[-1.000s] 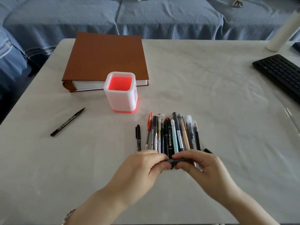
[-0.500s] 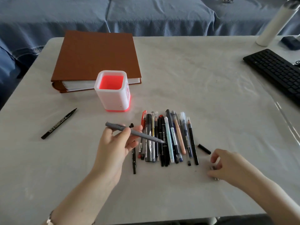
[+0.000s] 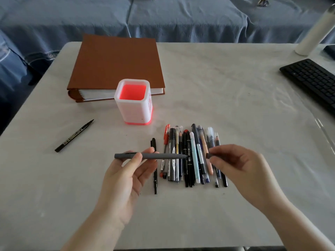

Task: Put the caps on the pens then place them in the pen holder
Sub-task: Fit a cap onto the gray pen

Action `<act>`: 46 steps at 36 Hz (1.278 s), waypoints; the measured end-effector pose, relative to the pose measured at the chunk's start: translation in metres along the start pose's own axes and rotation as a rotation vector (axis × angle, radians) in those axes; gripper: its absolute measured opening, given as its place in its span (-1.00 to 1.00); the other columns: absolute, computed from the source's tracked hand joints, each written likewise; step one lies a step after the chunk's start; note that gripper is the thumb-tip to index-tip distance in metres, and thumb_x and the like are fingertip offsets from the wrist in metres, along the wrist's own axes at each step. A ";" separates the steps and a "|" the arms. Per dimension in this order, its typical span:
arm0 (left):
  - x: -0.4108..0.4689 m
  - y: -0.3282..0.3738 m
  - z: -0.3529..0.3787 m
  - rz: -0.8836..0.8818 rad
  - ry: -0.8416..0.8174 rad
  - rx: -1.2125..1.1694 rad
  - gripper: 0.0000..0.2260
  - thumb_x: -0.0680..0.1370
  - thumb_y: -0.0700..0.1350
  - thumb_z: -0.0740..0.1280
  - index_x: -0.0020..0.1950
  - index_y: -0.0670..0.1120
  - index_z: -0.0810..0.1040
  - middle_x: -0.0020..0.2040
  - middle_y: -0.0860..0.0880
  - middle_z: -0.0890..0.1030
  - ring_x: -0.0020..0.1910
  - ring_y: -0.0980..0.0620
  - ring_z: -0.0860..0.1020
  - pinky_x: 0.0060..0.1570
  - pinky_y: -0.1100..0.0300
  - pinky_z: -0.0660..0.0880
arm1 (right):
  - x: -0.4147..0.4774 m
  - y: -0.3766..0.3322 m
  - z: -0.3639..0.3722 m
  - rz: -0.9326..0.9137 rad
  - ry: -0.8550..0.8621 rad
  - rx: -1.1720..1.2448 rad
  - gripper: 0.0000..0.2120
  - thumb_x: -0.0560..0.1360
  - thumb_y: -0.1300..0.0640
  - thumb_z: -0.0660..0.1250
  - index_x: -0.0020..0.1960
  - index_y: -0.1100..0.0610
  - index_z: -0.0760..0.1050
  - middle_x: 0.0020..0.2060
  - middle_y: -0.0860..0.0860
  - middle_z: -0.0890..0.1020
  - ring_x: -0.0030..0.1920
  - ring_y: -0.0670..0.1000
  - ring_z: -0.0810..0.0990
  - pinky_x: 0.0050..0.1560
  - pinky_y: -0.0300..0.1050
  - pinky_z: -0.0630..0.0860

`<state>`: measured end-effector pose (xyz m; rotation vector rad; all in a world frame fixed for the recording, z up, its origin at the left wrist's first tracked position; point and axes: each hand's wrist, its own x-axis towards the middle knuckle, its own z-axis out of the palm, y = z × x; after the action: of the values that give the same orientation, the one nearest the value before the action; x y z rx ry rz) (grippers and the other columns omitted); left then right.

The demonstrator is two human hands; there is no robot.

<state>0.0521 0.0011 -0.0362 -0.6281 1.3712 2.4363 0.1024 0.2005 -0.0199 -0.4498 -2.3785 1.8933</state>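
Note:
My left hand (image 3: pixel 130 174) holds a grey pen (image 3: pixel 159 156) level above the table, its bare tip pointing right. My right hand (image 3: pixel 239 165) pinches a small dark cap (image 3: pixel 208 155) a short gap to the right of that tip. Under both hands lies a row of several pens (image 3: pixel 188 156), side by side. A thin black pen (image 3: pixel 154 163) lies just left of the row. The white pen holder (image 3: pixel 134 105) with a red inside stands upright behind the row, with nothing in it. Another black pen (image 3: pixel 74 136) lies alone at the left.
A brown binder (image 3: pixel 117 62) lies flat behind the holder. A black keyboard (image 3: pixel 311 78) sits at the right edge, and a white cylinder (image 3: pixel 315 31) stands at the far right corner. Blue cloth covers the space beyond the table.
My right hand came up from the table with the cap and moved left toward the pen tip. My left hand levelled the grey pen, which was slanted before.

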 end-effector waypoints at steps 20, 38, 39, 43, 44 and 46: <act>-0.016 0.002 0.005 0.052 -0.065 -0.002 -0.84 0.53 -0.33 0.17 -0.20 -0.12 0.41 -0.19 -0.15 0.70 -0.17 -0.02 0.68 -0.31 0.25 0.59 | -0.004 -0.007 0.018 0.010 -0.060 0.022 -0.74 0.39 0.22 0.40 -0.23 -0.16 0.63 -0.41 0.06 0.60 -0.39 -0.10 0.44 -0.38 -0.33 0.36; -0.025 -0.005 0.009 0.072 -0.125 0.034 -0.88 0.34 -0.23 0.28 -0.15 -0.13 0.41 -0.12 -0.21 0.68 -0.13 -0.07 0.67 -0.30 0.25 0.58 | -0.008 -0.010 0.019 -0.001 -0.065 0.002 -0.74 0.35 0.23 0.43 -0.20 -0.16 0.63 -0.39 -0.05 0.67 -0.40 -0.10 0.51 -0.36 -0.38 0.43; -0.025 -0.005 0.009 0.076 -0.125 0.031 -0.88 0.34 -0.23 0.28 -0.16 -0.13 0.41 -0.13 -0.21 0.68 -0.13 -0.06 0.67 -0.30 0.26 0.58 | -0.009 -0.010 0.018 -0.007 -0.055 -0.003 -0.73 0.35 0.24 0.43 -0.21 -0.17 0.63 -0.37 -0.05 0.68 -0.39 -0.10 0.54 -0.36 -0.39 0.44; -0.027 -0.010 0.011 0.107 -0.119 0.030 -0.87 0.32 -0.24 0.27 -0.17 -0.11 0.39 -0.23 -0.17 0.69 -0.21 -0.03 0.68 -0.33 0.26 0.57 | -0.013 -0.006 0.018 -0.068 -0.022 -0.070 -0.70 0.34 0.27 0.44 -0.27 -0.17 0.62 -0.41 -0.16 0.66 -0.39 -0.18 0.57 -0.36 -0.48 0.40; -0.028 -0.011 0.011 0.118 -0.116 0.029 -0.87 0.33 -0.24 0.27 -0.16 -0.12 0.39 -0.24 -0.17 0.69 -0.21 -0.04 0.68 -0.33 0.26 0.57 | -0.014 -0.004 0.018 -0.098 -0.017 -0.106 -0.69 0.33 0.27 0.44 -0.26 -0.18 0.61 -0.40 -0.20 0.66 -0.36 -0.20 0.58 -0.33 -0.49 0.40; -0.028 -0.015 0.012 0.135 -0.104 0.022 -0.87 0.34 -0.25 0.26 -0.15 -0.13 0.37 -0.24 -0.19 0.68 -0.19 -0.07 0.68 -0.32 0.25 0.58 | -0.016 0.000 0.020 -0.155 0.004 -0.170 -0.69 0.32 0.25 0.46 -0.28 -0.20 0.61 -0.34 -0.27 0.65 -0.30 -0.23 0.60 -0.27 -0.52 0.41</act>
<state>0.0803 0.0185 -0.0282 -0.4098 1.4396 2.5145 0.1129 0.1779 -0.0229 -0.2695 -2.5020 1.6337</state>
